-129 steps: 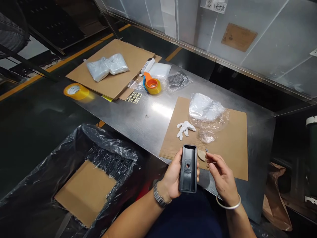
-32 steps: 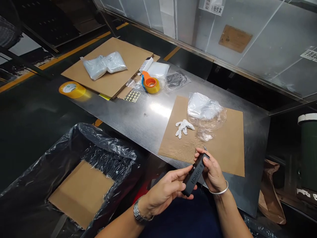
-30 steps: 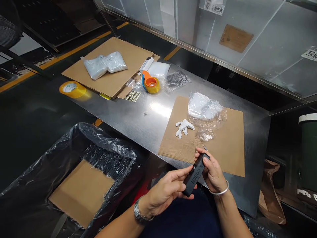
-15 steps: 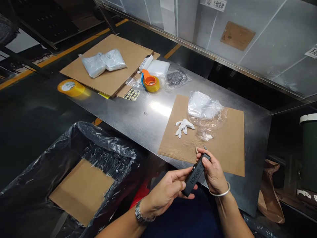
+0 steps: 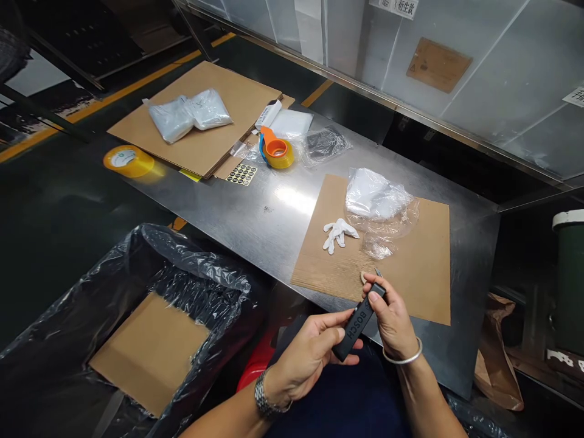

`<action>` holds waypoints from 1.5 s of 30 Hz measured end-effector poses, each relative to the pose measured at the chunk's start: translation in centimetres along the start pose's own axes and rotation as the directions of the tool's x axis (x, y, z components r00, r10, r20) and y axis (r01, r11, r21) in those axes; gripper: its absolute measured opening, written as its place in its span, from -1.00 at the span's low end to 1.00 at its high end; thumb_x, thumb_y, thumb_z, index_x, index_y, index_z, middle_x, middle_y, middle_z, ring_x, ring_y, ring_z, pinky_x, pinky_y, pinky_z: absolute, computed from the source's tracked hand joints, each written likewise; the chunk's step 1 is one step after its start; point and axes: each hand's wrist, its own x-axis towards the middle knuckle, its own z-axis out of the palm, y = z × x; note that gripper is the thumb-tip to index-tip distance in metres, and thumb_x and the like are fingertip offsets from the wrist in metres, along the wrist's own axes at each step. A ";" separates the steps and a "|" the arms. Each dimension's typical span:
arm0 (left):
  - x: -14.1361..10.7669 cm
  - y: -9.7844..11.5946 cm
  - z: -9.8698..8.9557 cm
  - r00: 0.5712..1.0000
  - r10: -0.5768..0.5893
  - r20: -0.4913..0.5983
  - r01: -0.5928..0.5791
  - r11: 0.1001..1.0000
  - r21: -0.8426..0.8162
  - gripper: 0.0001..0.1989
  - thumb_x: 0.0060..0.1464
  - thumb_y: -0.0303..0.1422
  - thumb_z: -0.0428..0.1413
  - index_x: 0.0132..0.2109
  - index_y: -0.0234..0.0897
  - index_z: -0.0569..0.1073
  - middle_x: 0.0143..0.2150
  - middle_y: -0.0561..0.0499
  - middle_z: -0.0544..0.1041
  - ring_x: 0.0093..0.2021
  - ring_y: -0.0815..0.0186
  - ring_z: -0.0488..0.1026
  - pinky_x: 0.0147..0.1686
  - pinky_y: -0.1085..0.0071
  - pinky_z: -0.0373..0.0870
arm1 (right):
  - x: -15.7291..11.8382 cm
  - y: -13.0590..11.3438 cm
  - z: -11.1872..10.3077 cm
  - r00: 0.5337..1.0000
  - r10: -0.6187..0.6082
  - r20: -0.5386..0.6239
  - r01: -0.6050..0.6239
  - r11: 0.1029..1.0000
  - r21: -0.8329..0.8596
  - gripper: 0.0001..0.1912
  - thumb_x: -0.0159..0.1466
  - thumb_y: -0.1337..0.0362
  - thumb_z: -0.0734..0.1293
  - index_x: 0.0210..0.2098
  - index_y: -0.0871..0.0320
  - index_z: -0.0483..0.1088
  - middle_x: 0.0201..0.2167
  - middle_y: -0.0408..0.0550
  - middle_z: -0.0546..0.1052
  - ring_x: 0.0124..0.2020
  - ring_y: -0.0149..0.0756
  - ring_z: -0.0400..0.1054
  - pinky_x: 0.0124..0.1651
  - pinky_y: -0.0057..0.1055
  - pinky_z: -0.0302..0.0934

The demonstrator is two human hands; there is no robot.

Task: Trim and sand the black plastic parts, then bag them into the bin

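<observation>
A black, bar-shaped object (image 5: 357, 325) marked BOSCH slants between my two hands, above the near edge of the metal table. My left hand (image 5: 306, 351) grips its lower end, thumb on the lettered face and fingers beneath. My right hand (image 5: 393, 319) is closed around the upper end with the thumb pressed on top. Beyond the right fingers a small pointed metal tip (image 5: 378, 272) and a beige curved piece (image 5: 363, 277) stick out; whether that hand holds them I cannot tell. Just past the hands, white gloves (image 5: 340, 234) lie on a cardboard sheet (image 5: 424, 261).
Crumpled clear plastic bags (image 5: 378, 194) lie on the cardboard. Farther left on the table (image 5: 255, 225) are a tape dispenser (image 5: 279, 152), a sticker sheet (image 5: 241, 174), a yellow tape roll (image 5: 128, 161) and stacked cardboard (image 5: 219, 85). A black-lined bin (image 5: 191, 243) stands at lower left.
The black BOSCH object and both hands have shifted very slightly left. My left thumb has slid a little up the lettered face. Things on the table stay as they were.
</observation>
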 end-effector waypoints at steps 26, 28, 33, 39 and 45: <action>3.6 0.0 -3.9 0.993 0.027 -0.119 -0.025 0.999 0.023 -0.54 0.10 -0.08 -0.03 -0.22 -0.46 0.47 -0.31 -0.21 0.56 -0.39 0.24 0.49 -0.37 0.38 0.38 | 6.4 1.8 1.8 0.992 -0.121 -0.040 0.053 0.676 -0.735 -0.47 0.30 0.01 0.02 -0.72 0.12 0.10 -0.75 -0.19 0.19 -0.66 -0.42 0.06 -0.53 -0.43 -0.19; 4.7 -0.2 -4.8 0.980 0.149 -0.134 -0.122 0.974 0.188 -0.57 0.10 -0.09 -0.01 -0.18 -0.42 0.47 -0.28 -0.15 0.55 -0.33 0.27 0.47 -0.27 0.38 0.36 | 7.4 2.9 2.0 0.991 -0.132 -0.030 0.065 0.659 -0.749 -0.48 0.31 0.04 0.03 -0.66 0.13 0.24 -0.71 -0.15 0.30 -0.62 -0.39 0.18 -0.52 -0.44 -0.11; 9.0 -1.6 -8.0 0.947 0.279 -0.161 -0.194 0.893 0.405 -0.61 0.07 -0.15 0.04 -0.12 -0.40 0.46 -0.24 -0.12 0.52 -0.17 0.18 0.42 -0.14 0.32 0.32 | 11.5 6.5 1.5 0.979 -0.192 -0.069 0.066 0.621 -0.781 -0.62 0.35 0.14 0.07 -0.34 0.20 0.41 -0.56 -0.16 0.44 -0.53 -0.42 0.34 -0.43 -0.46 0.18; 14.5 -4.2 -11.1 0.829 0.479 -0.290 -0.194 0.732 0.653 -0.63 0.05 -0.15 0.01 -0.14 -0.33 0.48 -0.23 -0.14 0.44 -0.12 0.09 0.34 -0.03 0.17 0.23 | 19.6 7.9 -2.6 0.894 -0.366 -0.258 -0.033 0.519 -0.854 -0.74 0.29 0.20 0.22 -0.10 0.20 0.33 -0.13 -0.03 0.42 -0.17 -0.31 0.36 -0.13 -0.23 0.29; 17.5 -6.0 -11.1 0.718 0.605 -0.344 -0.152 0.618 0.771 -0.59 0.02 -0.25 0.01 0.01 -0.30 0.42 -0.14 -0.17 0.37 -0.04 0.03 0.24 0.06 0.01 0.09 | 28.3 7.3 -5.7 0.858 -0.443 -0.262 -0.073 0.399 -0.914 -0.72 0.29 0.20 0.23 -0.04 0.17 0.30 -0.03 0.00 0.37 -0.11 -0.27 0.33 -0.08 -0.20 0.27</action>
